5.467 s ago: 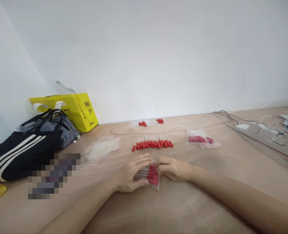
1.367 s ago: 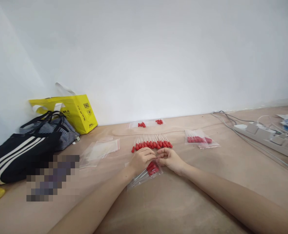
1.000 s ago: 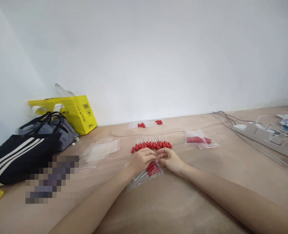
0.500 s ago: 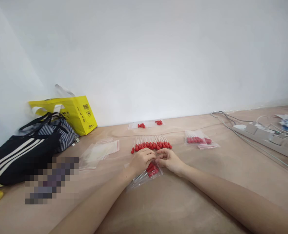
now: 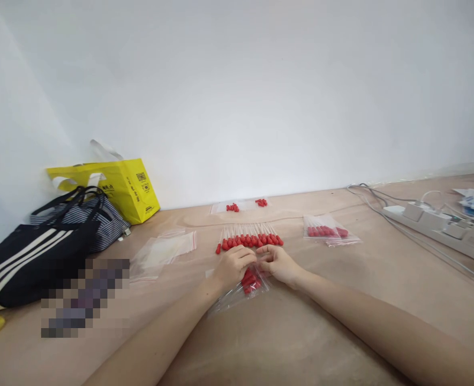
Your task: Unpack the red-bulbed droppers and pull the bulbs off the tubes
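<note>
Left hand (image 5: 234, 265) and right hand (image 5: 279, 266) both pinch the clear bag (image 5: 237, 300), red droppers (image 5: 250, 281) inside, low centre of worktop (image 5: 341, 284). From it: filled bags (image 5: 325, 227) at 2 o'clock look done; loose droppers (image 5: 253, 239) at 12, flat bags (image 5: 170, 249) at 10, seemingly left.

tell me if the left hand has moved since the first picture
Yes: the left hand has moved forward and slightly right, closer to the row of red-bulbed droppers, which has stayed put.

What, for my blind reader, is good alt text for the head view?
Left hand and right hand meet at a clear bag of red-bulbed droppers. Beyond, the table bears more droppers in a row, a yellow bag left, a power strip right.
</note>
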The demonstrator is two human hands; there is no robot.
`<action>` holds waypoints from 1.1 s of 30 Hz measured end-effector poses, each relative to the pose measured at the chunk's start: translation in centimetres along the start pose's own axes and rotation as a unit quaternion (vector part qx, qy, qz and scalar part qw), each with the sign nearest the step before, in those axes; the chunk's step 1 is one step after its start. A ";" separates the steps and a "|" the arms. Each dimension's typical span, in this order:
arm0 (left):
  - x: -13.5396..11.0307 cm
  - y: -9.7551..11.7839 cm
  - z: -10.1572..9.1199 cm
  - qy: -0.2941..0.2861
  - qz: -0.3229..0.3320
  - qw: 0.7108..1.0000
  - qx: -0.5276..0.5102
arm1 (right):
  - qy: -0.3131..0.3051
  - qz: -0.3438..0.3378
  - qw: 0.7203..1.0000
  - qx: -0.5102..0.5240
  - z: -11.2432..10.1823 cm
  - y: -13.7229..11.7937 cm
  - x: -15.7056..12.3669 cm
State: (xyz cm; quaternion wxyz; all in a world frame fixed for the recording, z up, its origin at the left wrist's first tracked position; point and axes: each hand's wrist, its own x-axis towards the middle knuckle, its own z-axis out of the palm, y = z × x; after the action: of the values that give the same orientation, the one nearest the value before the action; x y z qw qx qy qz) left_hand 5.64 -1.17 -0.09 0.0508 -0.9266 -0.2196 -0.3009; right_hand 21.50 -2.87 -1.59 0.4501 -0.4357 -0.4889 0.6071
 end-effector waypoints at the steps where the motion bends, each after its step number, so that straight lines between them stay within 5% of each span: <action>1: 0.0 0.0 0.0 -0.007 -0.007 1.000 -0.006 | -0.006 0.005 1.000 -0.003 0.1 0.0 0.1; 13: 0.1 -0.5 -0.1 -0.047 0.044 0.998 0.011 | 0.041 0.006 0.999 -0.025 0.5 0.5 0.5; 20: 0.5 -0.2 -0.4 -0.001 0.026 0.999 -0.020 | 0.123 -0.040 0.984 -0.121 -0.8 1.7 1.9; 26: -1.1 1.7 -1.9 -0.050 -0.174 0.982 -0.049 | 0.056 -0.092 0.975 -0.195 -1.6 1.5 1.5; 33: -4.1 3.4 -2.3 -0.125 -0.209 0.964 -0.104 | -0.110 -0.103 0.952 -0.266 -2.6 -0.3 0.6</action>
State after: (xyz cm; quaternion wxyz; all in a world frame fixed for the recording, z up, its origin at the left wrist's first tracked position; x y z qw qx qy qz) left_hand 2.97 -6.31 -0.50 -0.1376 -0.8907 -0.3806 -0.2073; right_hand 23.88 -1.70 -1.73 0.3216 -0.4175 -0.7215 0.4492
